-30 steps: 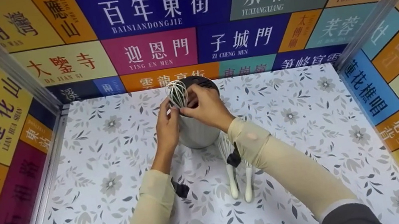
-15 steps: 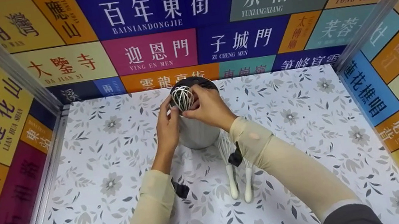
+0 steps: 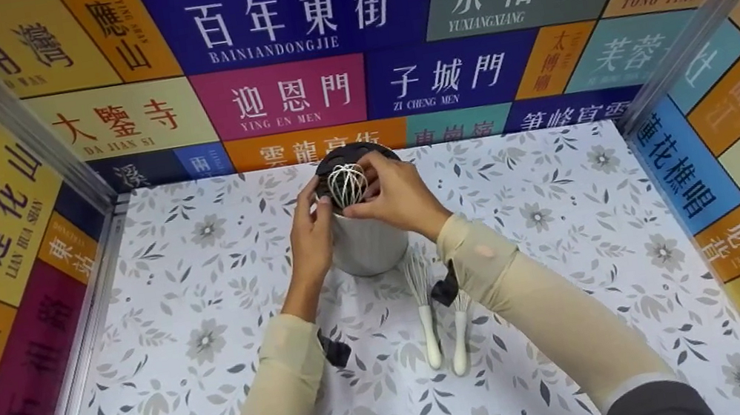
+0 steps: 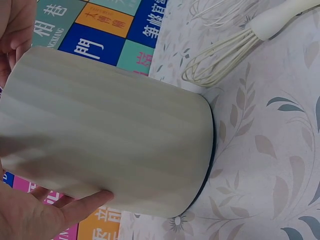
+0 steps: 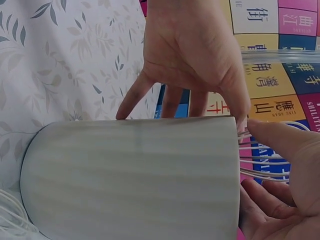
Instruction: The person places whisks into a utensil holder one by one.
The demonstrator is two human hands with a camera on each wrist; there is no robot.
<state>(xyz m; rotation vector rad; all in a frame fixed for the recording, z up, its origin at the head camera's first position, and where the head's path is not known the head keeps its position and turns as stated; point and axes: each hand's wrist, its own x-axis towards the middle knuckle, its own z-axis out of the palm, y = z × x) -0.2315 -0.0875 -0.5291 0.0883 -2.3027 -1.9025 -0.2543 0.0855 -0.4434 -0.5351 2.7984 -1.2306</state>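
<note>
Left hand [image 3: 312, 228]: not clenched, near-straight fingers against the side of the pale grey cylindrical canister [image 3: 370, 243] just right of it. White wire balloon whisk [image 3: 347, 184] sits between both hands at the canister's mouth, head up; handle hidden from me. Right hand [image 3: 403, 192] grasps its wires, thumb to fingers. If left fingers ease off under a sideways push, canister could tip; springy wires could slip. White-handled whisk [image 3: 430, 336] and smaller whisk [image 3: 462, 348] lie on floral tabletop [image 3: 560, 356], person's side of right hand.

Booth-like enclosure, with sign-printed panels [image 3: 284, 11], metal corner posts [image 3: 705, 7], floral-patterned tabletop [image 3: 159, 385].
</note>
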